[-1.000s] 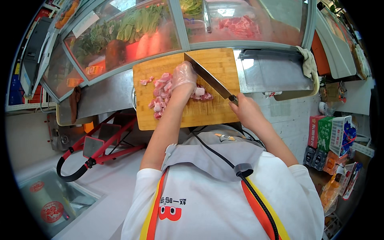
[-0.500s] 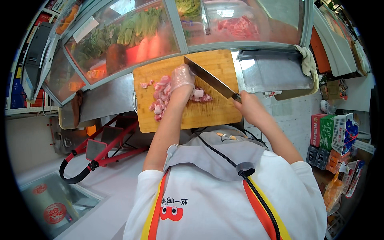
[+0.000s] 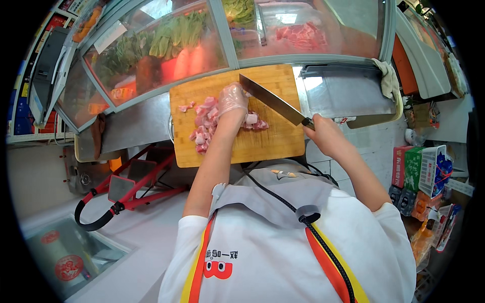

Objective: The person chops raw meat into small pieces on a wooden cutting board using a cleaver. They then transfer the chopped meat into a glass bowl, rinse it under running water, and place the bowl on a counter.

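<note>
My right hand point(image 3: 324, 134) is closed round the dark handle of a cleaver point(image 3: 271, 99). Its long steel blade slants up and left over the cutting board, its far end beside my left hand. In a clear plastic glove, my left hand point(image 3: 233, 102) rests on the board with curled fingers. A bit of meat point(image 3: 247, 94) shows between it and the blade; the fingertips are mostly hidden. Pink cubes of raw meat point(image 3: 204, 123) lie heaped left of that wrist, with more cut meat point(image 3: 255, 121) to its right. All lies on a wooden cutting board point(image 3: 283, 144).
Behind the board stands a glass display case point(image 3: 235, 35) with leafy greens and meat. A metal tray point(image 3: 348, 93) sits to the right, with a cloth point(image 3: 387, 78) at its corner. A red-framed folding item point(image 3: 151, 174) stands at left below the steel counter point(image 3: 139, 121).
The cleaver and my right hand have shifted slightly right. My left hand has moved a little right too, still on the board. The meat heap looks the same.
</note>
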The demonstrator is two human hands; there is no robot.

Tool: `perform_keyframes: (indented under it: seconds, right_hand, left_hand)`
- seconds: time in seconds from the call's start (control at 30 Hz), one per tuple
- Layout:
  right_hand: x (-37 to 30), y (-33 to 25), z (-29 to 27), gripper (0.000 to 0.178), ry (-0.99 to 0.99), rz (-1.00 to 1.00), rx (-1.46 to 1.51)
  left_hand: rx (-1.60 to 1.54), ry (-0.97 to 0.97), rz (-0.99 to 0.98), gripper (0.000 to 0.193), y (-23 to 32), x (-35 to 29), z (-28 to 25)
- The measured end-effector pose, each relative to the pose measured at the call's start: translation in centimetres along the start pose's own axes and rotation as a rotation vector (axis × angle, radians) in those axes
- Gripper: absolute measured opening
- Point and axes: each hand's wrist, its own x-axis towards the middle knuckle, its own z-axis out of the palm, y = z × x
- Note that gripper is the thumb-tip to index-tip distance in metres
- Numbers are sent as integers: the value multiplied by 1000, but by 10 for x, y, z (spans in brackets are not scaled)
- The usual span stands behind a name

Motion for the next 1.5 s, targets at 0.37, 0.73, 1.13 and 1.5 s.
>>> perform_keyframes:
  seconds: [0.37, 0.73, 1.13, 1.5]
  right_hand:
    - [-2, 5, 1, 34, 10, -6, 35]
    - [23, -10, 3, 31, 35, -130, 139]
    - [-1, -2, -3, 26, 184, -96, 108]
    - [-6, -24, 13, 23, 179, -293, -24]
  left_hand:
    - [66, -34, -43, 11, 8, -4, -8]
    - [-336, -4, -15, 25, -4, -15, -52]
    - [2, 223, 101, 15, -170, 3, -80]
    - [-459, -59, -118, 13, -181, -5, -81]
